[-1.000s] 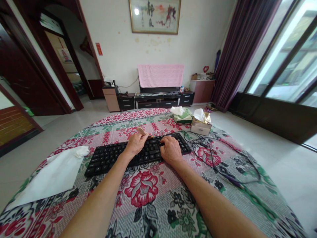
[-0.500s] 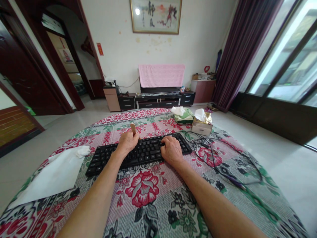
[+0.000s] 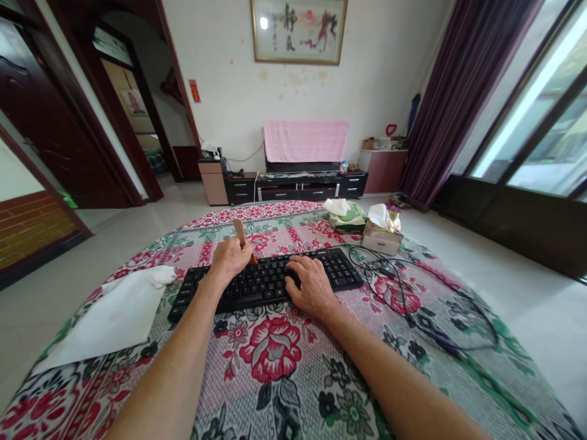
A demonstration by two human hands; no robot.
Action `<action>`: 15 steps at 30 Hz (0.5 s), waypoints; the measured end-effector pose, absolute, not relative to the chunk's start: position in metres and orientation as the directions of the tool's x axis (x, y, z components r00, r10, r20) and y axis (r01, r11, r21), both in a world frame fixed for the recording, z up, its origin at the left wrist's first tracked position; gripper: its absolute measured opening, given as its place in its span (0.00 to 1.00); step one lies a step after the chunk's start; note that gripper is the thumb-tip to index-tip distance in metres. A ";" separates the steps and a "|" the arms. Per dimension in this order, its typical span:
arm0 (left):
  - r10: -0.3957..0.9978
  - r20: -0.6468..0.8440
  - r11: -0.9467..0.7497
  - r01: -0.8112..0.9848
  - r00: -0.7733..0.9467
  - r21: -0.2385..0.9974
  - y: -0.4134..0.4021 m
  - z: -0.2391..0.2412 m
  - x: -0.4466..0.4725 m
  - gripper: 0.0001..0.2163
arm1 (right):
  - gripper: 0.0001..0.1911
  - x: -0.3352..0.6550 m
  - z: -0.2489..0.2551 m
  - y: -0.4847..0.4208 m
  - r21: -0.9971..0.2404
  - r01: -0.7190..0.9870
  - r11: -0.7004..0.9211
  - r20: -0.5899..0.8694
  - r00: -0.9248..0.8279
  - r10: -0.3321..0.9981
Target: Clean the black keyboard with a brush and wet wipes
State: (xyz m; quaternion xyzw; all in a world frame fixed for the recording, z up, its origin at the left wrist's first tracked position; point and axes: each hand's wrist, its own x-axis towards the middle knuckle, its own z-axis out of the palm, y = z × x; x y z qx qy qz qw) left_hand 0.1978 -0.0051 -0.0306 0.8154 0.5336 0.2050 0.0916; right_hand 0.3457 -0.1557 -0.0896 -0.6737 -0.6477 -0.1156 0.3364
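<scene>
Apparently mid-brushing, the left hand (image 3: 230, 256) clasps a wooden-handled tool (image 3: 239, 231) over the keyboard (image 3: 250, 292); the right hand (image 3: 312, 286) (loosely spread, seemingly empty) rests on it. Further strokes would need steady bracing.

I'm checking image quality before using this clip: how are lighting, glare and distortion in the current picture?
Head view: brightness at right through the glass panes, the scene behind them hazy; head view: a white glare spot on the framed picture; head view: wide-angle stretch, with the curtain leaning; head view: keyboard clear in outline, most key markings too small to read.
</scene>
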 end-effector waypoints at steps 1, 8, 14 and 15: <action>0.910 0.244 -0.406 0.835 0.334 0.372 -0.005 -0.029 0.197 0.15 | 0.13 0.345 -0.090 -0.155 -0.294 0.954 0.064 0.579 0.125 0.806; 0.869 0.245 -0.495 0.751 0.430 0.437 -0.015 -0.034 0.207 0.16 | 0.14 0.345 -0.091 -0.155 -0.272 0.961 0.045 0.539 0.113 0.835; 0.909 0.279 -0.403 0.827 0.311 0.391 -0.004 -0.033 0.197 0.14 | 0.14 0.345 -0.091 -0.156 -0.278 0.960 0.041 0.533 0.118 0.838; 0.911 0.285 -0.393 0.834 0.297 0.387 -0.004 -0.032 0.197 0.15 | 0.14 0.345 -0.091 -0.156 -0.279 0.959 0.040 0.534 0.121 0.837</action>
